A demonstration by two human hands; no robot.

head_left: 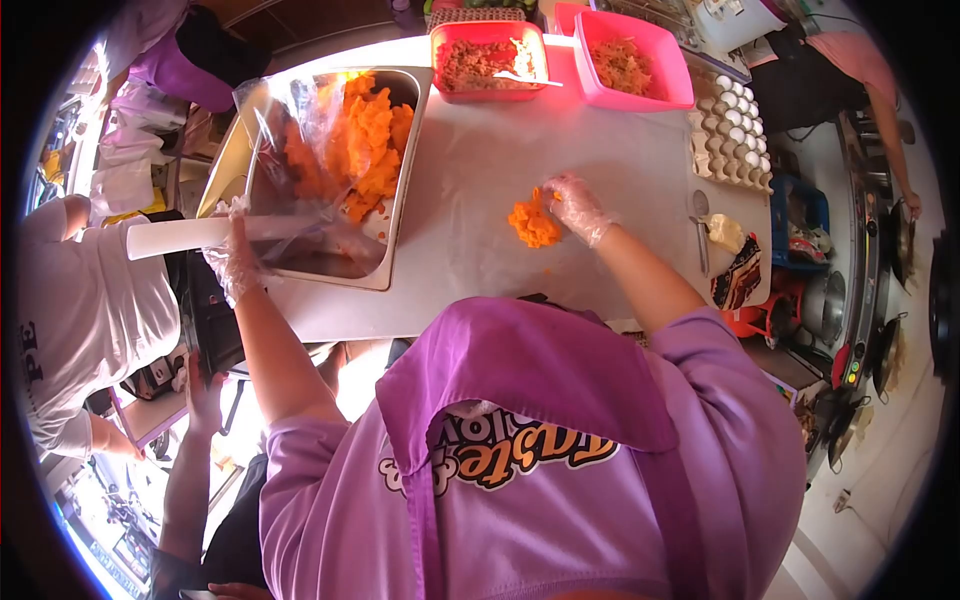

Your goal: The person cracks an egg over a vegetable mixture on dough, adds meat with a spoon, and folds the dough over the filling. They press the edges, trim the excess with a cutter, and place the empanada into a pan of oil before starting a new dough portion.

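Note:
My left hand, in a clear plastic glove, is closed around a white roll with clear film at the near left corner of a metal tray. Orange mash fills part of the tray, partly under the film. My right hand, also gloved, is at the middle of the table, its fingers bent at the right edge of a small heap of orange mash. Whether the fingers pinch some of the mash is too small to tell.
Along the table's far edge are a red container of filling and a pink container of shredded food. An egg carton, a spoon and a yellow block lie right. People stand left and far right.

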